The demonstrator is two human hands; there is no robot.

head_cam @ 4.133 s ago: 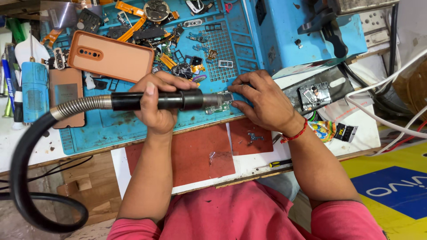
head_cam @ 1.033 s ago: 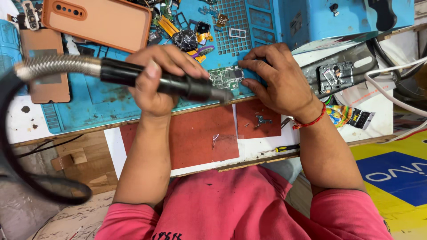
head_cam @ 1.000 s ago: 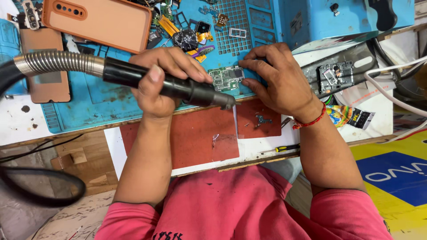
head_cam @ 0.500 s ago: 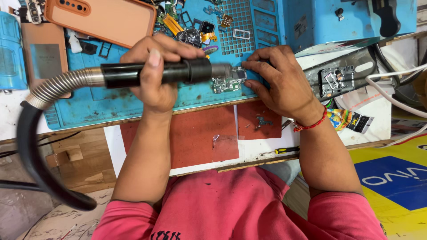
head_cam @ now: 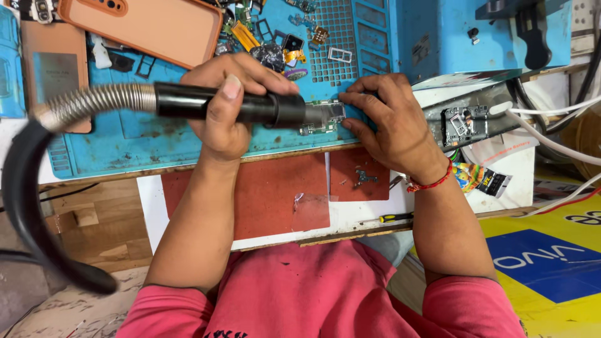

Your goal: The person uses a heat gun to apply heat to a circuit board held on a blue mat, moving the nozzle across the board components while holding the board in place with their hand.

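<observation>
The board (head_cam: 325, 119) lies flat on the blue mat (head_cam: 156, 134), near the mat's front edge, with the metal nozzle (head_cam: 325, 113) of the hot-air wand (head_cam: 219, 105) right over it. The left hand (head_cam: 228, 106) is wrapped fully round the wand's black grip, thumb on top, holding it almost level. The right hand (head_cam: 391, 122) is spread, fingertips pressing the board's right end down onto the mat; it holds nothing else.

To do this well, I judge the nozzle should stay just clear of the board and circle slowly, while the right fingertips keep to the cool edge, away from the hot tip. The ribbed hose (head_cam: 94, 105) curves off left and may drag on the wrist, so a firm grip helps.

Further out, an orange phone case (head_cam: 150, 28) and loose parts (head_cam: 275, 53) lie at the mat's back; a second board (head_cam: 466, 122) sits to the right, a red pad (head_cam: 263, 194) and small screwdriver (head_cam: 388, 218) at the bench front.
</observation>
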